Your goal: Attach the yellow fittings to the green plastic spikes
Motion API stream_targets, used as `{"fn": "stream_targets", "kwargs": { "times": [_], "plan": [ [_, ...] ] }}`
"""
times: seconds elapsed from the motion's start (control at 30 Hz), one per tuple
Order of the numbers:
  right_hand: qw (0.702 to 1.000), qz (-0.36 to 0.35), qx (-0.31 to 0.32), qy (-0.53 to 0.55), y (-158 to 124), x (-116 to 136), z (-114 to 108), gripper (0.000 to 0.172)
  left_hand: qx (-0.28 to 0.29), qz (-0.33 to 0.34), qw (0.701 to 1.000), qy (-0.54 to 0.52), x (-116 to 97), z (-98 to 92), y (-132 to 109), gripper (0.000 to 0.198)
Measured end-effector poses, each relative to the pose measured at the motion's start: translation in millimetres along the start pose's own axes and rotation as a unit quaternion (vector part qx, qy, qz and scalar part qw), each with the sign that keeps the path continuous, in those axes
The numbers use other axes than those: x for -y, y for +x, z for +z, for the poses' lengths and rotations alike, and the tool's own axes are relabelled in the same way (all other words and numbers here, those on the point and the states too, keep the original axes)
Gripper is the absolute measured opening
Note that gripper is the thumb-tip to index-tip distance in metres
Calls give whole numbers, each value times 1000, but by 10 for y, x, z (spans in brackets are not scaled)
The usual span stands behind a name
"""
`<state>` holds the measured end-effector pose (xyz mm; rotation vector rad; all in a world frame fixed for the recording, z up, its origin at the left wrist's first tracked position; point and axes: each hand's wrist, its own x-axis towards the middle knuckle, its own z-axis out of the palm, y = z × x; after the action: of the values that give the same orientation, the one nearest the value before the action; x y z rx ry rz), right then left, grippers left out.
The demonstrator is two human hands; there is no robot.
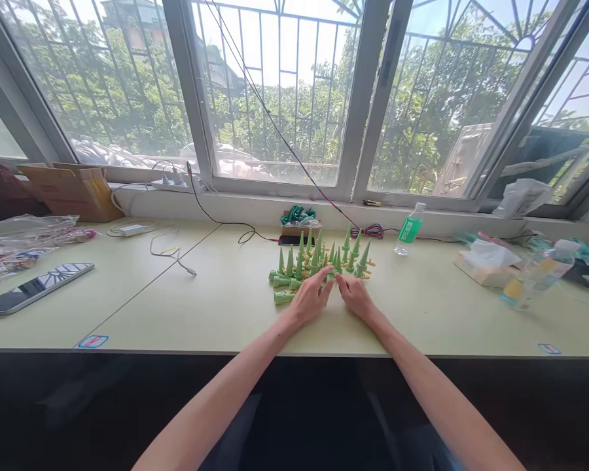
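Note:
A cluster of several green cone-shaped plastic spikes (pixel 319 258) with small yellow parts stands on the pale table (pixel 216 307); a few spikes lie on their sides at the cluster's left (pixel 283 297). My left hand (pixel 310 297) and my right hand (pixel 354 294) meet at the cluster's near edge. Both pinch one small green piece (pixel 332 275) between their fingertips. Both forearms reach in from the bottom of the view.
A phone (pixel 34 288) lies at the left with plastic bags (pixel 19 235) and a cardboard box (pixel 71 190) behind. Cables (pixel 177 252) run from the sill. A water bottle (pixel 408 230) stands right of the cluster; a tissue box (pixel 485 261) and another bottle (pixel 535 278) lie further right.

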<state>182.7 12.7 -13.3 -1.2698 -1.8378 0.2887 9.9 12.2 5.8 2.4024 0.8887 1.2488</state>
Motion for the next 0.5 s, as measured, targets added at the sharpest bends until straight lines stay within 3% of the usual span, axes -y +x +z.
{"fn": "stream_targets", "kwargs": {
  "times": [0.27, 0.5],
  "plan": [
    [999, 8, -35, -31, 5, -38, 10, 57, 7, 25, 1000, 4, 73, 45, -21, 33],
    [998, 7, -43, -36, 6, -25, 0, 56, 1, 6, 1000, 18, 56, 45, -10, 25]
  ]
}}
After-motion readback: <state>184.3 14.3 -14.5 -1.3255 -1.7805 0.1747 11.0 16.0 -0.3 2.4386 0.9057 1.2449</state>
